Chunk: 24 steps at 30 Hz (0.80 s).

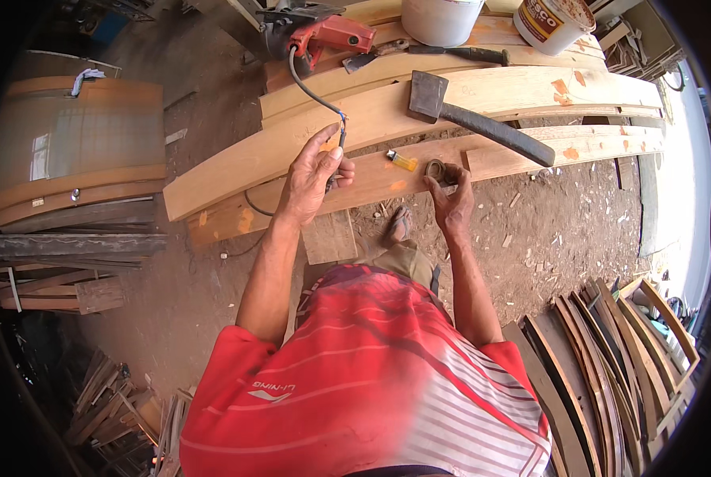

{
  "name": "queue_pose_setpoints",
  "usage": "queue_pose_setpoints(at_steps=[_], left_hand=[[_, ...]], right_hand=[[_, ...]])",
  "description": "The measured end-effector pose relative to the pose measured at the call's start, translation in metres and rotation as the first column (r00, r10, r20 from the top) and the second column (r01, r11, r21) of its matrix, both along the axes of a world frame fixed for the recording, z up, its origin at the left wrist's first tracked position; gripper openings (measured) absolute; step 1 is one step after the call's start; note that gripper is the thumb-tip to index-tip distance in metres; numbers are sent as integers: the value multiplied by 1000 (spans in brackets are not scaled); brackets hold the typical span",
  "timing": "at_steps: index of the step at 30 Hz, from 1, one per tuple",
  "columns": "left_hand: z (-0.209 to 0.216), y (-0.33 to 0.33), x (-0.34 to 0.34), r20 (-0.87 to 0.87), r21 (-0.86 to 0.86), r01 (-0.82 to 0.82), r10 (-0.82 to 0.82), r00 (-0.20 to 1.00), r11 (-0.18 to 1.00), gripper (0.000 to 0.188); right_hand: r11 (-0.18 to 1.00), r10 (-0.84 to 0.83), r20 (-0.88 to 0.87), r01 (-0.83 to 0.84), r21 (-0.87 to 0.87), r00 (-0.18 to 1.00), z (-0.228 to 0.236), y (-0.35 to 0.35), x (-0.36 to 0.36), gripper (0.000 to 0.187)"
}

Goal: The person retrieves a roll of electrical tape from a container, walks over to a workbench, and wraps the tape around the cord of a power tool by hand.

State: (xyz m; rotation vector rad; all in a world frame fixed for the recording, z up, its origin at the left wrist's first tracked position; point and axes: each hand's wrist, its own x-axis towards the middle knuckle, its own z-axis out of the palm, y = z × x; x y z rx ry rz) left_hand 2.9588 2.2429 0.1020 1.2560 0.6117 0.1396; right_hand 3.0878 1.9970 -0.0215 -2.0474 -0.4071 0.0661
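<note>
My left hand (308, 179) is closed on a dark electric cord (314, 95), pinching it between thumb and fingers. The cord runs up to a red power tool (335, 36), and a bit of blue shows on it just above my fingertips. A small roll of tape (435, 168) is in my right hand (453, 203), gripped at its edge over the near plank. Between the hands a yellow lighter (403, 160) lies on the wood. Farther back, a hammer (429, 97) with a black handle rests across the planks.
Long curved planks (236, 175) span the work area. A chisel-like tool (375, 54), a white bucket (441, 20) and a labelled tub (554, 24) stand or lie behind. Curved wood strips (594, 374) are stacked at the lower right; a wooden panel (85, 131) is at the left.
</note>
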Motion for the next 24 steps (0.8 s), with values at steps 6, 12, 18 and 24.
queue_pose_setpoints(at_steps=[6,12,18,24], left_hand=[[-11,11,9,37,-69,-52,55,998,996,27],[-10,14,7,15,-134,-132,136,991,982,12],[-16,27,1,82,-268,-132,159,984,954,16],[-17,43,-4,112,-404,-51,105,988,913,18]], right_hand=[[986,-101,428,149,-80,898,33,13,6,44],[905,411,177,-424,41,894,109,87,2,25],[802,583,300,-594,-65,755,126,135,4,28],[751,654,446,-598,-282,611,128,152,3,28]])
